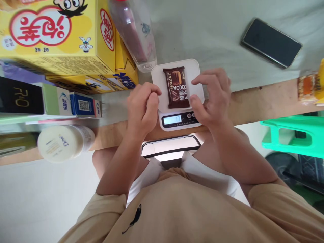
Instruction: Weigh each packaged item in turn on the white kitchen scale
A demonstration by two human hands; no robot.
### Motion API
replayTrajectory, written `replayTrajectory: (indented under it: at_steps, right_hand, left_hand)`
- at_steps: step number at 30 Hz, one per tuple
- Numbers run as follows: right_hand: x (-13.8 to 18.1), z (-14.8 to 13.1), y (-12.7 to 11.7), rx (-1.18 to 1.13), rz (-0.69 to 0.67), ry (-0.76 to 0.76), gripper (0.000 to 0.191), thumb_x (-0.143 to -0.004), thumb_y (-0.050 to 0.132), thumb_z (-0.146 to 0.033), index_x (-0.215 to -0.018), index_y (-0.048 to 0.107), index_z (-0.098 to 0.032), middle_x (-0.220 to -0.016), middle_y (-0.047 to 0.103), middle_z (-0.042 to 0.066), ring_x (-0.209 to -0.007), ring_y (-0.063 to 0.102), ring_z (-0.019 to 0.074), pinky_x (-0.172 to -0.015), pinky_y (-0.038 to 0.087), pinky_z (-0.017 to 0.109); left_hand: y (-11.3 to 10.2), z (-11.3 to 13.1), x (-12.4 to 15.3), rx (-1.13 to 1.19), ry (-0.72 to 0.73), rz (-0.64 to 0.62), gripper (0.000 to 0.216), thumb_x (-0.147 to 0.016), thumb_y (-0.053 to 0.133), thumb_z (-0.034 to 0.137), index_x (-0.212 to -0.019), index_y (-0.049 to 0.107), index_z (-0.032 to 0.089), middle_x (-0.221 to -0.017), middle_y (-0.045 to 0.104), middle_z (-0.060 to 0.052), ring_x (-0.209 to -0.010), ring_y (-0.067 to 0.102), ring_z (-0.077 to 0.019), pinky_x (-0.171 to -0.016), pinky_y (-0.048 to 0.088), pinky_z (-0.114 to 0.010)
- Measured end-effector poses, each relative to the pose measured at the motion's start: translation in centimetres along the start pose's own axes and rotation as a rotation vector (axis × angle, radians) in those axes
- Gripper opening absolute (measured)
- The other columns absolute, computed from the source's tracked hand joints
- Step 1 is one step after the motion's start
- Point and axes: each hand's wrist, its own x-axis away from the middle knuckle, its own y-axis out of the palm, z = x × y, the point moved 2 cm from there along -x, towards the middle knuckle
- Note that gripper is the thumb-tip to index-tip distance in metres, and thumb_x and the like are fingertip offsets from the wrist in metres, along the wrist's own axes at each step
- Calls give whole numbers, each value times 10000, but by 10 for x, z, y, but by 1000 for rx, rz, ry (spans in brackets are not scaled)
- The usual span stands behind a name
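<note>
A white kitchen scale [157, 76] rests near the front edge of the table, its lit display [172, 119] showing what looks like 17. On its platform lies a dark brown packet of cocoa biscuits [176, 87], flat and slightly tilted. My left hand [143, 108] is curled closed at the scale's left edge, with nothing visible in it. At the right side of the scale, my right hand [214, 96] has its thumb and index finger apart. Its fingertips are close to the packet's right edge, and nothing is between them.
Yellow snack boxes [106, 44] and a clear plastic bottle [138, 37] stand at the back left. Small boxes [59, 99] and a white Dove jar [59, 143] are nearer on the left. A phone [272, 42] lies back right; a green stool [293, 135] stands below.
</note>
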Motion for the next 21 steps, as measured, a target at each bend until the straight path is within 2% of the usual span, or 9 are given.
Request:
replayTrajectory:
  at_steps: [2, 5, 8, 11, 14, 16, 19, 21]
  right_hand:
    - [2, -10, 4, 73, -56, 46, 439, -1030, 432, -584, -1286, 646, -298, -1274, 692, 121, -1305, 610, 328, -1139, 469, 578]
    - [3, -22, 9, 112, -76, 78, 461, -1039, 422, -560, -1343, 631, -282, -1294, 719, 118, -1438, 557, 355, -1203, 411, 611]
    - [4, -25, 10, 68, -117, 114, 490, -1049, 414, -556, -1386, 614, -262, -1347, 717, 131, -1498, 529, 367, -1250, 377, 634]
    - [3, -25, 7, -30, -139, 160, 469, -1051, 428, -545, -1393, 594, -271, -1395, 709, 131, -1444, 587, 351, -1243, 411, 628]
    - [2, -26, 1, -131, -102, 203, 401, -1044, 462, -492, -1359, 577, -271, -1380, 721, 126, -1325, 668, 312, -1211, 474, 596]
    - [1, -27, -2, -189, -59, 223, 368, -1032, 490, -437, -1347, 559, -259, -1366, 725, 127, -1300, 687, 285, -1201, 511, 559]
    - [-1, -26, -6, -231, -31, 234, 367, -1007, 539, -384, -1350, 528, -254, -1453, 679, 132, -1399, 648, 259, -1205, 555, 502]
    - [-2, -23, -9, -237, -1, 255, 346, -1008, 544, -353, -1341, 525, -261, -1493, 642, 135, -1468, 602, 249, -1179, 589, 479]
  left_hand:
    - [2, 5, 1, -124, 30, 4, 595, -1097, 307, 705, -1071, 733, 290, -991, 784, -60, -984, 672, -278, -917, 487, -494]
    - [5, 12, 4, -228, 9, -70, 662, -1086, 281, 721, -1257, 734, 270, -1184, 807, -90, -1186, 646, -320, -1035, 450, -519]
    - [9, 19, 7, -238, -20, -115, 620, -1087, 304, 685, -1327, 719, 291, -1234, 804, -79, -1223, 635, -320, -1058, 440, -500]
    - [14, 24, 10, -167, 21, -83, 581, -1088, 312, 676, -1338, 711, 335, -1250, 802, -53, -1222, 648, -311, -1051, 453, -478]
    - [21, 28, 10, -57, 107, -59, 506, -1094, 366, 646, -1321, 706, 349, -1275, 799, -46, -1208, 700, -290, -1039, 485, -467]
    - [25, 30, 8, -6, 137, -89, 483, -1098, 392, 626, -1320, 703, 330, -1328, 778, -64, -1233, 720, -276, -1037, 525, -462]
    - [30, 34, 6, 28, 181, -126, 474, -1110, 404, 572, -1343, 692, 276, -1355, 755, -99, -1261, 722, -263, -1027, 576, -447]
    - [31, 37, 5, 78, 228, -105, 467, -1117, 399, 534, -1378, 676, 263, -1336, 756, -106, -1249, 725, -254, -1032, 595, -429]
